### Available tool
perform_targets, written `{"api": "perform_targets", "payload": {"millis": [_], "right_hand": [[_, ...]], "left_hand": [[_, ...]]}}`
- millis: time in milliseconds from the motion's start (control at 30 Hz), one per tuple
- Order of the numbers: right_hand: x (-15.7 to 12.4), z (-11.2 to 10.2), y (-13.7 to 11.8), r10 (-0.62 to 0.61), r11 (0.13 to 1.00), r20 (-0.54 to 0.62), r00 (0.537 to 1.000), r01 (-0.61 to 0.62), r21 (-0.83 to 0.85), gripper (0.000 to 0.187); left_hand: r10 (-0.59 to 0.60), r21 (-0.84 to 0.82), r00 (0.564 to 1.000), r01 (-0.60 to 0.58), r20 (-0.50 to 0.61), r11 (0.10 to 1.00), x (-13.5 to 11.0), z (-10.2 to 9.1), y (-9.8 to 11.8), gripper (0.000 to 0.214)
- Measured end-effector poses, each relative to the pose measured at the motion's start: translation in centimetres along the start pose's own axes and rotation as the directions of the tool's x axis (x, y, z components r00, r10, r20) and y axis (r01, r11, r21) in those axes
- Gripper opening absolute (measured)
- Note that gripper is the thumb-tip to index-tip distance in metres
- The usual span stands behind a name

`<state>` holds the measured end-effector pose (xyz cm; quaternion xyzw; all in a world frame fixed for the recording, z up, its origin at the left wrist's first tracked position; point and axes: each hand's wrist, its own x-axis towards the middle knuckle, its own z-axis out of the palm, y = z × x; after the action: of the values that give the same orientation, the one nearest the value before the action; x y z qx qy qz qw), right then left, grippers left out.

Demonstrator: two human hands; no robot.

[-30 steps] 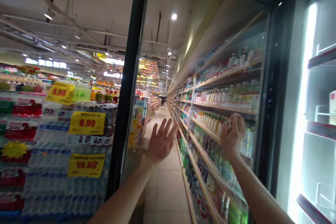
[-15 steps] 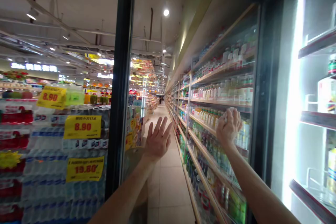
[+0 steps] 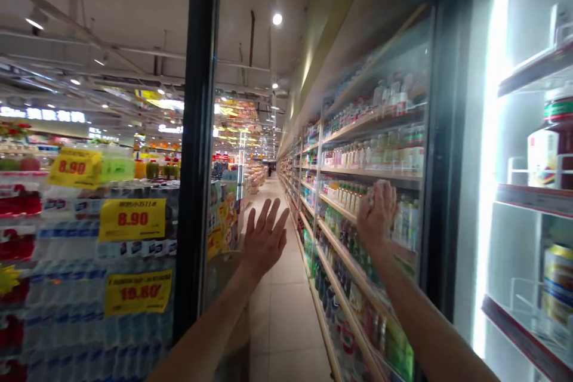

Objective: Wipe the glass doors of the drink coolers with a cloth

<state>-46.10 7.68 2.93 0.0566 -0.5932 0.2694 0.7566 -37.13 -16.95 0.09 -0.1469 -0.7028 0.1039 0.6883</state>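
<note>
A glass cooler door (image 3: 203, 131) with a black frame stands open before me. My left hand (image 3: 264, 242) is stretched out with its fingers spread, palm toward the glass and apparently resting on it. Farther right, my right hand (image 3: 375, 221) is raised to the same pane, its fingers curled round a crumpled white wipe (image 3: 367, 198). Blur leaves it unclear whether this is cloth or paper. Most of the wipe is hidden by the fingers.
To the right, the lit cooler interior has shelves (image 3: 532, 198) with a carton (image 3: 542, 155) and a can (image 3: 557, 286). Stacked bottle packs (image 3: 98, 292) with yellow price signs (image 3: 132, 219) stand at left. Through the glass show a tiled aisle (image 3: 286, 310) and long shelves of bottles (image 3: 353, 161).
The view has turned slightly, so the door frame and packs sit a little farther left. My right hand has shifted slightly left; my left hand stays spread at the glass.
</note>
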Motion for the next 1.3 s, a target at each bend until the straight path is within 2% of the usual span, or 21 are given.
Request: {"api": "perform_targets", "payload": {"millis": [33, 100, 167, 233, 300, 367, 467, 533, 600, 667, 700, 733, 800, 867, 967, 1000, 1067, 1133, 1200, 1233, 1300], "right_hand": [[-0.2, 0.0, -0.5, -0.009, 1.000, 0.008, 1.000, 0.009, 0.007, 0.046], [-1.7, -0.3, -2.6, -0.176, 0.983, 0.069, 0.982, 0.172, 0.068, 0.047], [-3.4, -0.7, -4.6, -0.414, 0.905, 0.145, 0.899, 0.389, 0.169, 0.047], [-4.1, -0.9, -5.0, -0.535, 0.839, 0.182, 0.825, 0.494, 0.227, 0.046], [-3.3, -0.9, -3.3, -0.454, 0.887, 0.171, 0.874, 0.427, 0.173, 0.045], [-1.5, -0.6, -0.5, -0.203, 0.979, 0.100, 0.974, 0.198, 0.056, 0.045], [0.5, -0.2, 1.8, 0.098, 0.995, 0.010, 0.995, -0.098, -0.024, 0.045], [0.0, -0.3, 0.7, 0.049, 0.999, 0.032, 0.998, -0.049, 0.001, 0.045], [-1.7, -0.6, -1.8, -0.190, 0.980, 0.116, 0.975, 0.181, 0.080, 0.045], [-3.5, -1.0, -4.0, -0.460, 0.884, 0.199, 0.865, 0.425, 0.193, 0.045], [-3.9, -1.1, -4.5, -0.538, 0.839, 0.216, 0.815, 0.493, 0.233, 0.044], [-4.0, -1.2, -4.5, -0.560, 0.824, 0.221, 0.798, 0.512, 0.242, 0.044], [-3.0, -1.2, -2.7, -0.438, 0.896, 0.191, 0.878, 0.411, 0.166, 0.044], [-1.2, -1.0, 0.0, -0.168, 0.986, 0.129, 0.977, 0.164, 0.043, 0.046], [0.2, -0.8, 2.3, 0.105, 0.994, 0.057, 0.993, -0.102, -0.048, 0.048], [-0.1, -0.8, 2.1, 0.095, 0.995, 0.061, 0.994, -0.092, -0.045, 0.048], [-1.9, -1.0, 0.3, -0.088, 0.996, 0.129, 0.988, 0.087, 0.014, 0.047], [-4.1, -1.5, -1.8, -0.375, 0.926, 0.233, 0.897, 0.351, 0.138, 0.045], [-5.3, -2.0, -2.8, -0.542, 0.839, 0.307, 0.782, 0.488, 0.240, 0.043], [-5.2, -2.2, -2.6, -0.542, 0.840, 0.327, 0.774, 0.484, 0.245, 0.042], [-3.8, -2.2, -1.0, -0.375, 0.927, 0.323, 0.869, 0.343, 0.151, 0.043]], "left_hand": [[0.002, 0.000, 1.000, -0.002, -0.003, 1.000, 0.0, 0.0, 0.0, 0.043], [0.004, -0.002, 1.000, -0.004, -0.005, 1.000, 0.0, 0.0, 0.0, 0.043], [0.007, -0.001, 1.000, -0.007, -0.002, 1.000, 0.0, -0.1, 0.0, 0.043], [0.008, 0.005, 1.000, -0.008, 0.000, 1.000, 0.1, -0.1, 0.0, 0.044], [0.013, 0.008, 1.000, -0.013, -0.001, 1.000, 0.1, -0.1, -0.1, 0.045], [0.013, 0.008, 1.000, -0.013, 0.000, 1.000, 0.1, 0.0, -0.1, 0.046], [0.013, 0.008, 1.000, -0.013, 0.003, 1.000, 0.1, 0.0, -0.1, 0.047], [0.013, 0.010, 1.000, -0.013, 0.002, 1.000, 0.0, 0.1, -0.1, 0.047], [0.015, 0.011, 1.000, -0.015, 0.006, 1.000, 0.0, 0.0, -0.1, 0.046], [0.017, 0.011, 1.000, -0.017, 0.005, 1.000, 0.0, 0.0, -0.1, 0.045], [0.018, 0.009, 1.000, -0.018, 0.005, 1.000, 0.0, 0.0, -0.1, 0.044], [0.018, 0.007, 1.000, -0.018, 0.003, 1.000, 0.0, 0.1, -0.1, 0.044], [0.019, 0.003, 1.000, -0.019, -0.001, 1.000, 0.0, 0.1, -0.2, 0.044], [0.024, -0.001, 1.000, -0.024, -0.003, 1.000, 0.0, 0.2, -0.2, 0.045], [0.022, -0.013, 1.000, -0.022, 0.000, 1.000, -0.1, 0.4, -0.2, 0.047], [0.015, -0.020, 1.000, -0.015, 0.005, 1.000, -0.1, 0.5, -0.3, 0.048], [-0.001, -0.037, 1.000, 0.002, 0.022, 0.999, -0.2, 0.6, -0.3, 0.050], [-0.017, -0.059, 0.999, 0.019, 0.043, 0.998, -0.3, 0.6, -0.3, 0.051], [-0.033, -0.097, 0.996, 0.041, 0.077, 0.994, -0.3, 0.6, -0.3, 0.051], [-0.045, -0.121, 0.994, 0.057, 0.101, 0.991, -0.3, 0.5, -0.3, 0.051], [-0.069, -0.171, 0.985, 0.095, 0.156, 0.981, -0.2, 0.4, -0.2, 0.050]]}}
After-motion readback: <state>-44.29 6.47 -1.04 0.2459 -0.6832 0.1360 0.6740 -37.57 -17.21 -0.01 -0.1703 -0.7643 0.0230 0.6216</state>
